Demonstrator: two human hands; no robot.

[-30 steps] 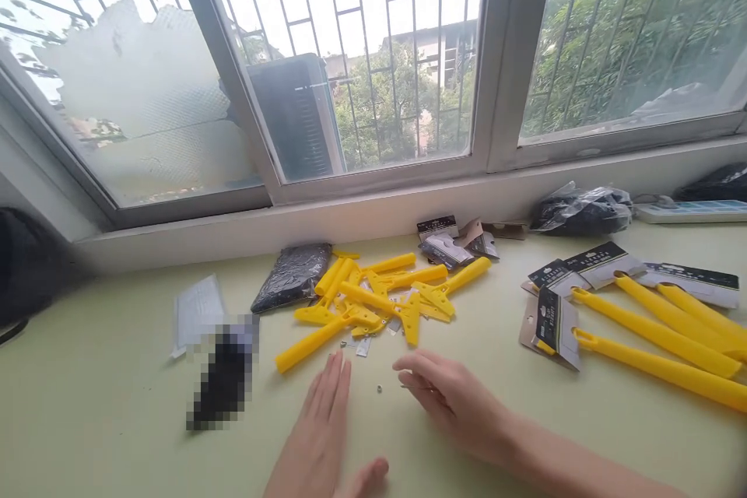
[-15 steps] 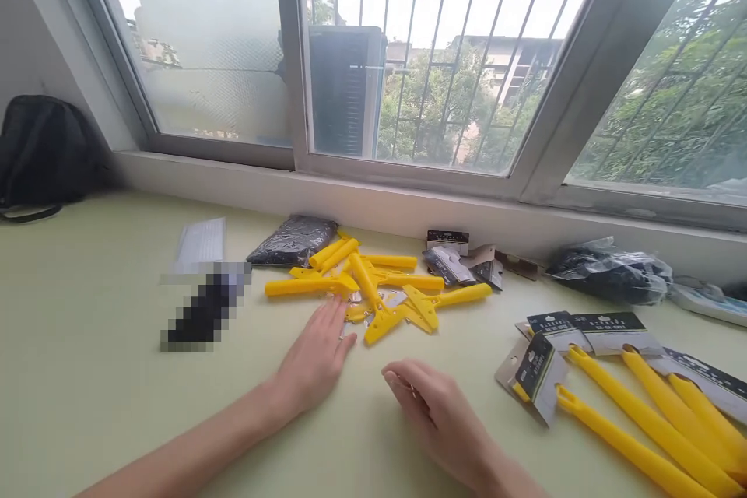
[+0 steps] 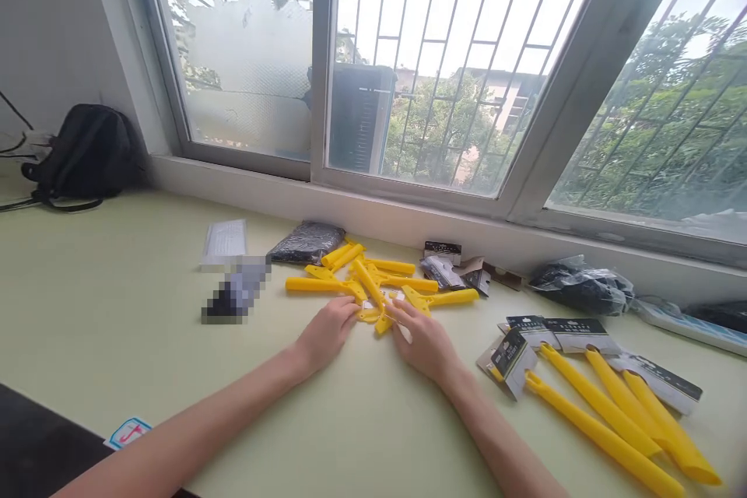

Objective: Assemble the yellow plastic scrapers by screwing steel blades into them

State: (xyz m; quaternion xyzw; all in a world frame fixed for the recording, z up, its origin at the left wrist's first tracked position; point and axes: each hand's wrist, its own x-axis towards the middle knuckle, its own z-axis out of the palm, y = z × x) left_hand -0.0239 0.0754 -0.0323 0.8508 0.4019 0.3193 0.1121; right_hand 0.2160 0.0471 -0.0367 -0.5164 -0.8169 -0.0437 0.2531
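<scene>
Black-and-white cardboard tags can't be read; yellow plastic scrapers flanked by left hand, right hand; fingers' grip untellable; green table edge lower-left.

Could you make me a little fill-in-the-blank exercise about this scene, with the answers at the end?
1. Both the left hand and right hand are at a pile of plastic pieces coloured ____.
2. The long handles beside printed cards lie on the person's ____ side.
3. The backpack on the table is ____ in colour.
4. The hand nearer the backpack is the ____ one.

Missing words: yellow; right; black; left.
</scene>
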